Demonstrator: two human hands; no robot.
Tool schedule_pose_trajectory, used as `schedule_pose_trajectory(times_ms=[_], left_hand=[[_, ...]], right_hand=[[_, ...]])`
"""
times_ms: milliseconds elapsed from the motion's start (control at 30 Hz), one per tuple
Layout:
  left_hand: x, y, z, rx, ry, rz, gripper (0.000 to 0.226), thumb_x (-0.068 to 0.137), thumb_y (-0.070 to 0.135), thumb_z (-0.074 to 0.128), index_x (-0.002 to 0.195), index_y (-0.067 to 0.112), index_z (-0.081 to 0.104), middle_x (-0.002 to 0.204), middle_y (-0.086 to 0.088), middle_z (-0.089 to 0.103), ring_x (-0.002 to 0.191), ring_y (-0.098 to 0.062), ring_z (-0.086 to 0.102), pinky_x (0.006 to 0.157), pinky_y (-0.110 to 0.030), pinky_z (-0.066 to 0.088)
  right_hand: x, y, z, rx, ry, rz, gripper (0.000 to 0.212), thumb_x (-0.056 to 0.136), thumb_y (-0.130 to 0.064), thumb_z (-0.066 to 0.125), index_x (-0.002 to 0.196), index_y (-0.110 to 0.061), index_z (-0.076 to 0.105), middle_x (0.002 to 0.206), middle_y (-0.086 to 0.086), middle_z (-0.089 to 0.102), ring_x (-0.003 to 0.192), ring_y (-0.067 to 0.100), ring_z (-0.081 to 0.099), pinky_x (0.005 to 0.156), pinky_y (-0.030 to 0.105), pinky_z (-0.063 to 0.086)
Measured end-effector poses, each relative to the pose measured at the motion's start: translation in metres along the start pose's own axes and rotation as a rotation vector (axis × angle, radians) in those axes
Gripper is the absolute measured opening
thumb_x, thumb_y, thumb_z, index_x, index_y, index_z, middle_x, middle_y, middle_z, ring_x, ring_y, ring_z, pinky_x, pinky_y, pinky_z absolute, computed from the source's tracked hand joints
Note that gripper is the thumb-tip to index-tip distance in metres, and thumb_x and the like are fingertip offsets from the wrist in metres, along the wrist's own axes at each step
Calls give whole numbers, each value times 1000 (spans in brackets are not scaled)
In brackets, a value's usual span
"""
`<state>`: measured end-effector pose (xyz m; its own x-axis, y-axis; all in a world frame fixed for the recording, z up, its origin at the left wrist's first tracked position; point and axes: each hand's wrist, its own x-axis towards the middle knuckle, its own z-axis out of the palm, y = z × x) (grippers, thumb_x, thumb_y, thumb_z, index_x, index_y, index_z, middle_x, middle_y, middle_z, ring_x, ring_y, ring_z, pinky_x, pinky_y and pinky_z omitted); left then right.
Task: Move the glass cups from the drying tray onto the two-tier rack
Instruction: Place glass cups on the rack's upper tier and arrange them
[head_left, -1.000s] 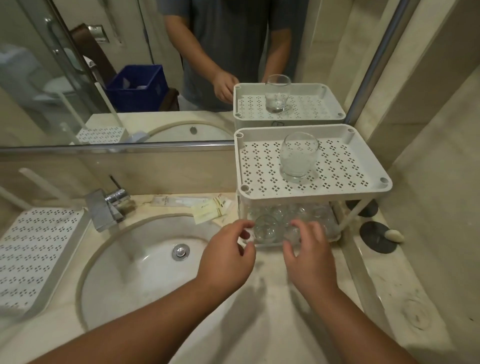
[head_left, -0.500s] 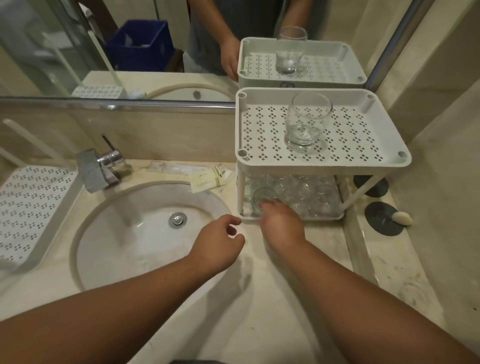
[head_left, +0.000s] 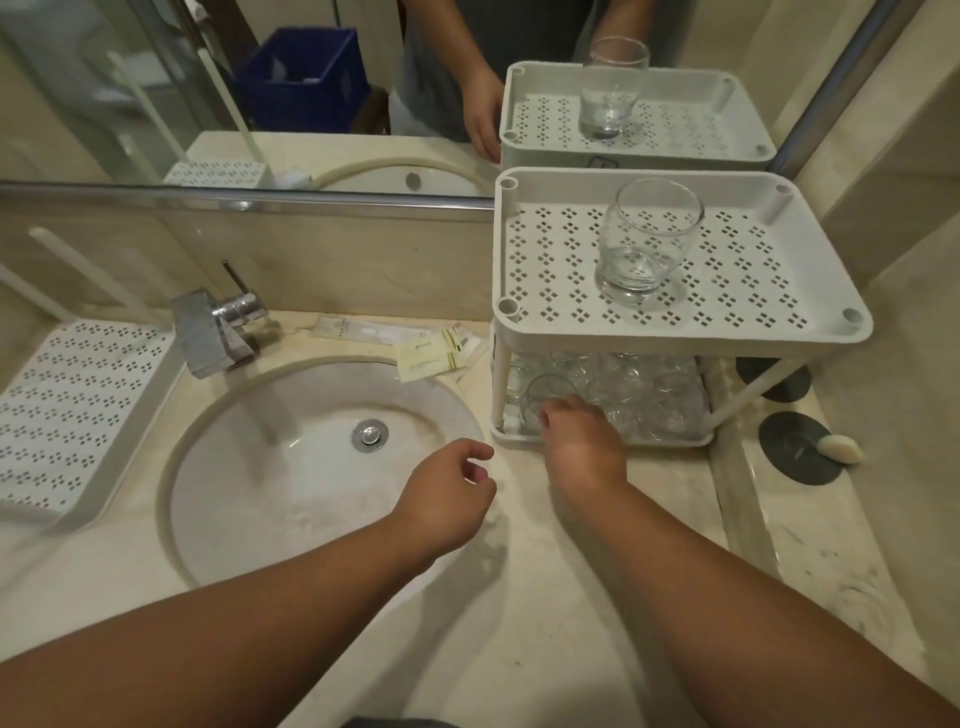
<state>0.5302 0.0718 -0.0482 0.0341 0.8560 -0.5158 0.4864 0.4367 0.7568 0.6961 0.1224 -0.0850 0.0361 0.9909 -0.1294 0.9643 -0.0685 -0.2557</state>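
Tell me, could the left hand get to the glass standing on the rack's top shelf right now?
Probably yes. The left hand hangs loosely curled and holds nothing, over the sink's edge. The glass stands alone on the open top shelf, with nothing above or in front of it.

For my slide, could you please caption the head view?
Right hand reaches glass cups on the rack's lower tier.

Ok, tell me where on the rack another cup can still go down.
The white perforated top tier is bare on both sides of its single clear glass cup. The lower tier is crowded with glass cups, and the right hand reaches in at its front left. The left hand hovers over the round white sink's rim.
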Motion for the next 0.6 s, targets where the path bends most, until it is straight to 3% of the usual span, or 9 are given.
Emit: schedule_pose_trajectory(times_ms=[167,367,467,533,600], left_hand=[[3,-2,2,-36,-26,-23,27,91,14,56,113,30,59,93,2,63,90,-25,70,56,-23,43],[7,2,1,-42,-16,18,36,91,16,58,124,29,57,102,2,62,90,-25,69,63,-26,47],[6,4,1,54,-2,93,48,90,22,64,133,36,50,110,13,57,80,-12,65,62,-18,47],[6,6,2,153,3,205,66,86,26,70,143,40,40,123,19,52,96,-3,60,77,-15,46],[5,6,3,255,3,344,85,83,27,74,152,38,27,128,22,40,113,5,44,90,-4,32]], right_hand=[[-6,0,-7,-2,38,-10,33,76,1,60,99,-22,54,106,-1,53,101,21,49,69,23,31],[-20,2,-15,83,205,-6,29,83,1,59,103,-21,62,105,-1,59,100,22,52,68,26,34],[-36,-2,-21,162,274,-30,23,80,2,62,92,-18,62,93,0,59,89,24,53,65,30,36],[-50,-7,-25,240,328,-40,16,83,-1,63,87,-16,62,86,0,59,81,24,53,62,30,34],[-63,-12,-29,288,352,-36,14,83,-2,64,88,-16,63,87,-2,59,80,21,53,62,28,34]])
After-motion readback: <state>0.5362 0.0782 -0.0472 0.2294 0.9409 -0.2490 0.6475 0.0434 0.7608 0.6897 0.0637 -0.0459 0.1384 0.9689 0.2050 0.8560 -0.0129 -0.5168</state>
